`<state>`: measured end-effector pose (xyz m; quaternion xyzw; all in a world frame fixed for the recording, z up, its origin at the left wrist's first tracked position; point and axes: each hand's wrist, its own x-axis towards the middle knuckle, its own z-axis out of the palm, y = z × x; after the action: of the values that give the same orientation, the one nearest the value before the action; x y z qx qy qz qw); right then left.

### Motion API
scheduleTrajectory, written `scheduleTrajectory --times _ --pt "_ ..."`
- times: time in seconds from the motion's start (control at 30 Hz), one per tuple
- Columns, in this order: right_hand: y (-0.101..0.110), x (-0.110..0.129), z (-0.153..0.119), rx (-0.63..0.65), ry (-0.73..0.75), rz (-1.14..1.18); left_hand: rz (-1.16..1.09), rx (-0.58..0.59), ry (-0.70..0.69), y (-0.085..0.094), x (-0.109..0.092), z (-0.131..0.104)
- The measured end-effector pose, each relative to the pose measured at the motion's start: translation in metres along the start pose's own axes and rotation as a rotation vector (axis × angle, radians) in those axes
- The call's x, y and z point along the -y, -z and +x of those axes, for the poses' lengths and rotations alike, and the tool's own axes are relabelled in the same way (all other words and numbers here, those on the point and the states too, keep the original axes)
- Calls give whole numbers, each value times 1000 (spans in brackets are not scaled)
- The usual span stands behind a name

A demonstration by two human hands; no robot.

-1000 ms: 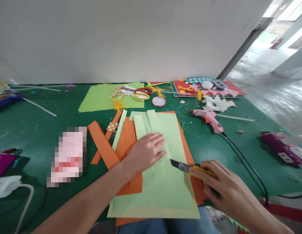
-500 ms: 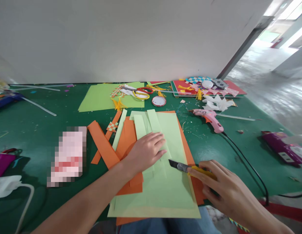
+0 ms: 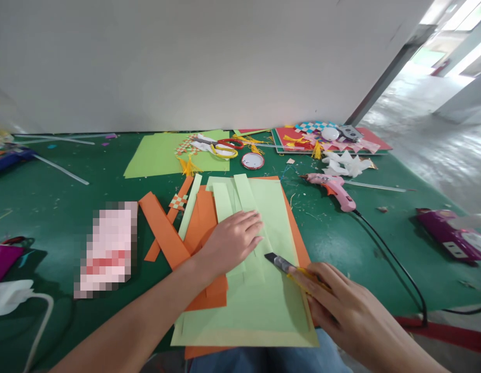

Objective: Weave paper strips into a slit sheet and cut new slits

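My left hand [image 3: 236, 234] lies flat on narrow light green paper strips [image 3: 246, 192] and the larger light green sheets [image 3: 277, 311] beneath them. Its fingers point to the right and grip nothing. My right hand [image 3: 336, 300] is wrapped round a yellow utility knife [image 3: 293, 269], whose dark blade points left, close to the strip's edge beside my left hand. Whether the blade tip touches the paper I cannot tell. Orange paper [image 3: 207, 217] sticks out from under the green stack, and folded orange strips [image 3: 163, 228] cross to its left.
A pink glue gun [image 3: 334, 189] with a black cord lies on the right, near a purple power strip [image 3: 452, 235]. Scissors [image 3: 221, 144], a tape roll [image 3: 252, 161] and yellow tassels [image 3: 189, 166] are at the back. A blurred pink item [image 3: 108, 248] lies left. A grey panel [image 3: 186, 62] stands behind.
My right hand has moved left and slightly down with the utility knife, bringing the blade closer to my left hand. My left hand has stayed in place on the paper.
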<state>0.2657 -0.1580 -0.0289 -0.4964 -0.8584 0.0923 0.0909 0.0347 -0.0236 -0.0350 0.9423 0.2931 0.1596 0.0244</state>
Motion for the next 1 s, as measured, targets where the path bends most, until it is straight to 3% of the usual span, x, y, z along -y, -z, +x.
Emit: scheduleTrajectory --times 0.47,1.0 --pt "-2 -4 -6 -58 -26 -75 -22 20 11 -1 0 -1" --pt "3 -16 24 -43 9 -117 -24 24 21 -2 0 0"
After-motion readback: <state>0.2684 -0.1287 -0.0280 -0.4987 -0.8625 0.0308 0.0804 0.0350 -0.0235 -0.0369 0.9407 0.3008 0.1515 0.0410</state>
